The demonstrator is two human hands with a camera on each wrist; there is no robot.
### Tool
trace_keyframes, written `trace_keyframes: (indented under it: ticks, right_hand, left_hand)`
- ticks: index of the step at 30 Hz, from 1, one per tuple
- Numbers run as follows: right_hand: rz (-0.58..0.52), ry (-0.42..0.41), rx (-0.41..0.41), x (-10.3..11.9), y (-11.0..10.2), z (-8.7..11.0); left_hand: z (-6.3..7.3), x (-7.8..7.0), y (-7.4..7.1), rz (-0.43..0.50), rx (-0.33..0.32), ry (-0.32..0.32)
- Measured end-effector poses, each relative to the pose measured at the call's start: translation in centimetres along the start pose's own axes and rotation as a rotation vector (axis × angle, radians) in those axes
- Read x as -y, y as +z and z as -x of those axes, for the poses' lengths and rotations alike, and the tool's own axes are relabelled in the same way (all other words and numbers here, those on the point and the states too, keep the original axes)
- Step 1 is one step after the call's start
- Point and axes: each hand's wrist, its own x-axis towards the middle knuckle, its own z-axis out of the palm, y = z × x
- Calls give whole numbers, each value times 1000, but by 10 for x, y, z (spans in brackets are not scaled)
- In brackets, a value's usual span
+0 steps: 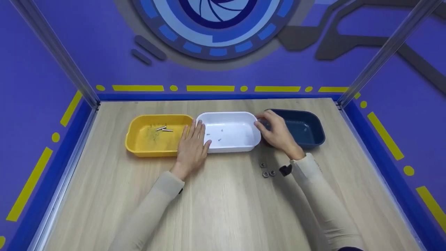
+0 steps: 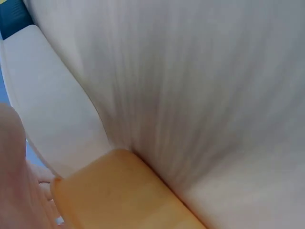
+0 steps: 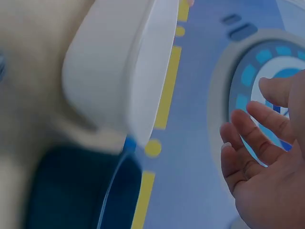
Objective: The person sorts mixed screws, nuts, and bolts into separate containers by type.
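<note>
My left hand (image 1: 192, 148) lies over the place where the yellow bin (image 1: 134, 152) and the white bin (image 1: 231, 149) meet, its fingers extended and resting across their rims. Over the gap between the white bin and the dark blue bin (image 1: 311, 143) hovers my right hand (image 1: 277, 130). Its fingers (image 3: 259, 143) are loosely bent and hold nothing in the right wrist view. Several small screws (image 1: 219, 139) are scattered on the white bin's floor. A few shiny metal pins (image 1: 167, 130) lie in the yellow bin.
Three hex nuts (image 1: 266, 174) sit on the wooden table (image 1: 223, 205) in front of the white and dark blue bins. Blue patterned panels (image 1: 216, 78) stand behind and at both sides, with metal posts (image 1: 69, 62) at the corners.
</note>
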Motion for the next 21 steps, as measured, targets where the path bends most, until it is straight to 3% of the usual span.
trace_keyframes:
  ticks: [9,21]
  right_hand:
    - [13,77,-123,-31,-36,29]
    - [187,163,-148,-70,-69,61]
  left_hand:
    - [12,-29,-5,138,-83,65]
    - [21,-82,-15,288,-219,263]
